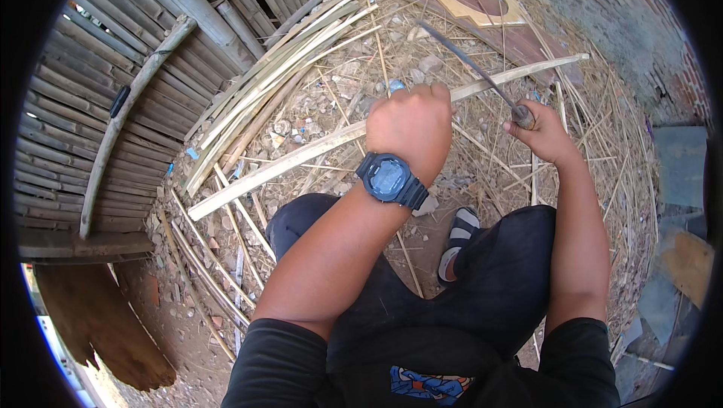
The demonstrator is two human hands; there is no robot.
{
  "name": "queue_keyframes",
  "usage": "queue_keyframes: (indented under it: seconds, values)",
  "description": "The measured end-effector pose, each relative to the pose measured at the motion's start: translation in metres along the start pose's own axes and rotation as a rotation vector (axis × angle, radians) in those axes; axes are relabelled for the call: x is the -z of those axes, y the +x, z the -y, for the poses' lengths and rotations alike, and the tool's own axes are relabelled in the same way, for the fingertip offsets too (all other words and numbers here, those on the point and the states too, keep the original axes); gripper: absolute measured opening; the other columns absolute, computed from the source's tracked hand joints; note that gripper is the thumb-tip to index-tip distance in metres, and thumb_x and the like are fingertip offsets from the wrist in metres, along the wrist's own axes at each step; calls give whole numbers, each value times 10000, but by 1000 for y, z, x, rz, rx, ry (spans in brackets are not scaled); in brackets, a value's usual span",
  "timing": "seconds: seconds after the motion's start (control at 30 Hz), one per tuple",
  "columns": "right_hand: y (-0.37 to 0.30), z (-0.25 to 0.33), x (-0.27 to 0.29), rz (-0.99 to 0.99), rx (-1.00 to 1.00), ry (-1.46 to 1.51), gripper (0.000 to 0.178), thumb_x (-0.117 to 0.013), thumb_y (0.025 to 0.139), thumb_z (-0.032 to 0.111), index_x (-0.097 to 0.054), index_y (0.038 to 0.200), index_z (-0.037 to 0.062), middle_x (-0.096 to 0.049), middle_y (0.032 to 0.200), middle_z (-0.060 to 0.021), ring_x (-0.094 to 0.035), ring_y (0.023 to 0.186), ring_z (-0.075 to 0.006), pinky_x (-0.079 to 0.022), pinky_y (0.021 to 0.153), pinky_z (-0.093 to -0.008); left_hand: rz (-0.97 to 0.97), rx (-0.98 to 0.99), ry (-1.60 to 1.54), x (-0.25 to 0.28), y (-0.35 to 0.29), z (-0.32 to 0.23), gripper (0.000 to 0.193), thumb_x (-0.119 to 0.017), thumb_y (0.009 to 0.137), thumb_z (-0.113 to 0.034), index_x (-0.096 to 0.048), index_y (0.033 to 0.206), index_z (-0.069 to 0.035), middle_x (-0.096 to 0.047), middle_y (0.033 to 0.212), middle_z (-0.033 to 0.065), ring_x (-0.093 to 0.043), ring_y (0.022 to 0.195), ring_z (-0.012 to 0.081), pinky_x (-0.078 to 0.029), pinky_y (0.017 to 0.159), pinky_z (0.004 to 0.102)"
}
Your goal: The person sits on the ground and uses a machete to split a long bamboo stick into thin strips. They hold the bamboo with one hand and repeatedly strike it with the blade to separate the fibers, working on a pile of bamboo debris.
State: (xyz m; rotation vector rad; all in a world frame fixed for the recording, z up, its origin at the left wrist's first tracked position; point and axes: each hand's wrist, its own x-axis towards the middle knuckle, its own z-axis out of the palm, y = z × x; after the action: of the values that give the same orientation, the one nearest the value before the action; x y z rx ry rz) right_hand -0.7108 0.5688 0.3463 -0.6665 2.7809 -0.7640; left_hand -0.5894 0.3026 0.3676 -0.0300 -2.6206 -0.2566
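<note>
Blade work on a pale strip (279, 170) slanting across the frame's centre seems under way: left hand (410, 125) clenched round it, right hand (544, 135) gripping a knife (473, 66). A stroke calls for fingers kept clear.

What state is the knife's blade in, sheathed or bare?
Bare: the long dark blade shows with no sheath over it, running from the handle gripped in the right hand.

Wooden strip (301, 159), pale cream; blade (468, 61), dark grey; wristwatch (389, 180), black; sandal (462, 229), light-and-dark banded; shirt (354, 378), black with blue-and-red print.
</note>
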Motion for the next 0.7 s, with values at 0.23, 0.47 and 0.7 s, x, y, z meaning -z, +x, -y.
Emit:
queue_keyframes:
  seconds: [0.23, 0.47, 0.7]
  values:
    - [11, -54, 3, -167, -448, 255, 379, -830, 878, 283, -680, 1118, 31, -683, 931, -105, -629, 883, -226, -509, 857, -383, 29, -3, -33, 0, -2, -2, 277, -708, 927, -346, -645, 883, -80, -696, 792, 82, -716, 735, 278, -574, 621, 409]
    - [3, -3, 0, 1, -16, 18, 406, -836, 872, 291, -681, 1134, 22, -702, 941, -106, -647, 891, -218, -512, 849, -385, 4, -2, -18, -1, -2, 0, 284, -711, 923, -357, -646, 883, -84, -696, 792, 81, -717, 734, 280, -573, 619, 412]
    - [8, -55, -2, -186, -266, 136, 387, -826, 882, 277, -680, 1131, 19, -711, 961, -130, -647, 881, -243, -512, 847, -392, 26, 7, 3, -4, -1, 1, 289, -711, 926, -361, -646, 886, -82, -694, 788, 80, -715, 716, 291, -572, 615, 419]
